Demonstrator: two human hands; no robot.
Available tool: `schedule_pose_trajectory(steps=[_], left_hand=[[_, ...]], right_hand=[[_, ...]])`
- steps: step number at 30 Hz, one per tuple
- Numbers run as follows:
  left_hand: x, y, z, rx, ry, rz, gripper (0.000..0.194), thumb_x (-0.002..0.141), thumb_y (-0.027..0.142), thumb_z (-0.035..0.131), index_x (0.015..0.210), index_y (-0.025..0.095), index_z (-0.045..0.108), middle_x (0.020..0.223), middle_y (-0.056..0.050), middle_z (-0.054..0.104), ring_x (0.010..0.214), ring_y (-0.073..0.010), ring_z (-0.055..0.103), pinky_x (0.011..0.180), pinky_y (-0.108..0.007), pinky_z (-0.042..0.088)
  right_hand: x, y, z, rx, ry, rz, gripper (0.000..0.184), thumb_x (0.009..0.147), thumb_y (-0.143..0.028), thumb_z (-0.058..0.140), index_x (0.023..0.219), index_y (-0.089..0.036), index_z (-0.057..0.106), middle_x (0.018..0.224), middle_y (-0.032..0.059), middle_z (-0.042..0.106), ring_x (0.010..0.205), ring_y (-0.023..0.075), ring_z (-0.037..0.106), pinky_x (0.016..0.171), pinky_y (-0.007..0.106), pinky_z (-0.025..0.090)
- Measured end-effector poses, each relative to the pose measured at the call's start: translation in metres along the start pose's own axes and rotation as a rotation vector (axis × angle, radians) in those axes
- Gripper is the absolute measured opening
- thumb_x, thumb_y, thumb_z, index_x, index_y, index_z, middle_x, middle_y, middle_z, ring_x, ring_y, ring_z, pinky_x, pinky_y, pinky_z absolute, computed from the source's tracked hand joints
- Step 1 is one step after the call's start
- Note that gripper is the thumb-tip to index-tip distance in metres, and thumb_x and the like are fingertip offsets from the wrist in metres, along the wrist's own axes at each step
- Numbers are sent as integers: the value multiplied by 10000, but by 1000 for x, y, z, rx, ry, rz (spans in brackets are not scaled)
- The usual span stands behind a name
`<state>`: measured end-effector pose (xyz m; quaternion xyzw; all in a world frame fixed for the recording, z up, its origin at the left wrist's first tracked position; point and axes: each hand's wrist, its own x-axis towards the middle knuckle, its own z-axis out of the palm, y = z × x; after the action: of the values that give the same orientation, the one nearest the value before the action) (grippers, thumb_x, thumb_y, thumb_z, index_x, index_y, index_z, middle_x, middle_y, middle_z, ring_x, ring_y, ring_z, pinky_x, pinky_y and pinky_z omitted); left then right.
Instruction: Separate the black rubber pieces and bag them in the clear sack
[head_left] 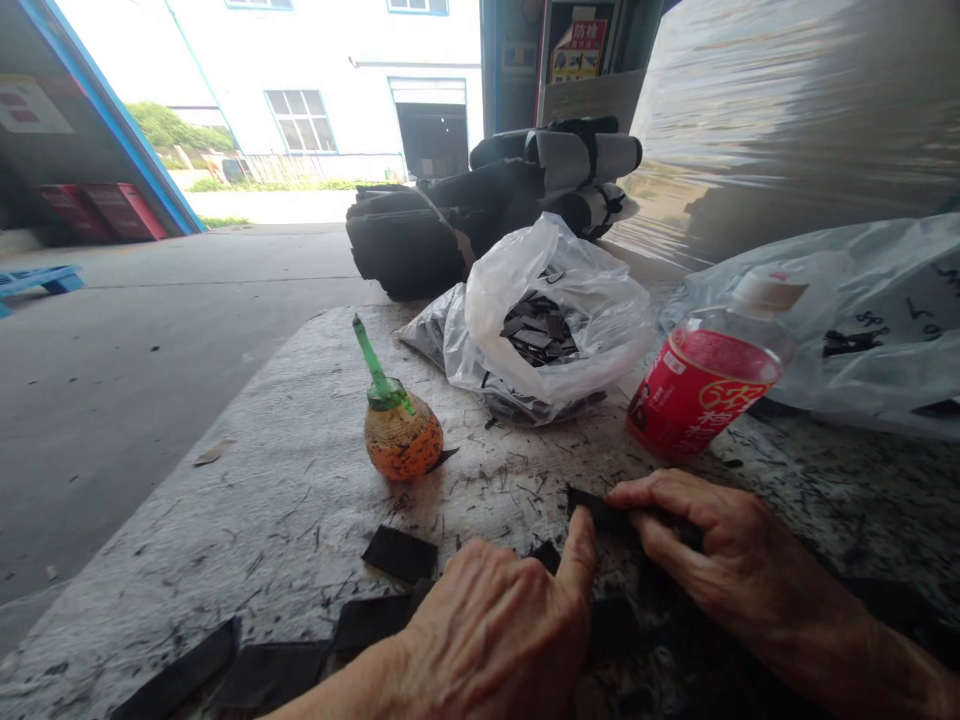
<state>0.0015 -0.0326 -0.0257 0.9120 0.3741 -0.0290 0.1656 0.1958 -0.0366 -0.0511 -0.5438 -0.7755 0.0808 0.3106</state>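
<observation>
Item 1: your left hand (499, 625), knuckles up on the worktable (247, 520), index finger stretched out and touching a thin black strip (600, 512); the other fingers are curled, clamped on nothing visible.

Item 2: your right hand (716, 540), fingertips pinched together on the same black strip, which lies flat near the table's front edge, between both hands.

Item 3: loose black pieces (400, 553) scattered just left of your left hand.

Item 4: 1 round orange bottle with a green nozzle (395, 425), upright, mid-table.

Item 5: 1 clear plastic bag (551, 320) holding more small black pieces, behind it.

Item 6: 1 red-labelled drink bottle (709, 375), tilted, just beyond your right hand.
</observation>
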Motion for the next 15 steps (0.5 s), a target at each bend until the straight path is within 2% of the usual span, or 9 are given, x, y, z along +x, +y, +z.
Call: schedule_pose_trajectory(steps=[4,8,12,15], left_hand=[[0,1,-2,32,-50,-12,713,671,193,430,1371,147,303,645,-88,649,483,-240,538,460,-337,382],[0,1,-5,47,-100,-33,722,667,228,448,1370,146,303,617,-79,632,477,-248,542,465,-336,392],[1,3,-12,49,-142,-45,711,677,171,433,1373,143,287,652,-84,645,503,-241,560,484,-324,400],[1,6,-22,62,-201,-46,687,706,105,399,1378,146,265,756,-99,668,586,-238,588,527,-317,413]], right_hand=[[1,-1,-1,9,-9,2,254,745,-140,452,841,-196,680,786,8,715,713,148,671,664,242,556],[2,-1,-1,-5,-11,3,258,741,-137,446,824,-205,681,776,10,709,715,155,663,654,255,548],[1,-1,0,-8,-13,4,258,733,-124,450,813,-210,680,763,16,701,709,156,652,644,252,534],[1,0,0,-8,-12,-9,265,728,-115,445,808,-209,679,752,18,693,706,157,643,646,255,527]])
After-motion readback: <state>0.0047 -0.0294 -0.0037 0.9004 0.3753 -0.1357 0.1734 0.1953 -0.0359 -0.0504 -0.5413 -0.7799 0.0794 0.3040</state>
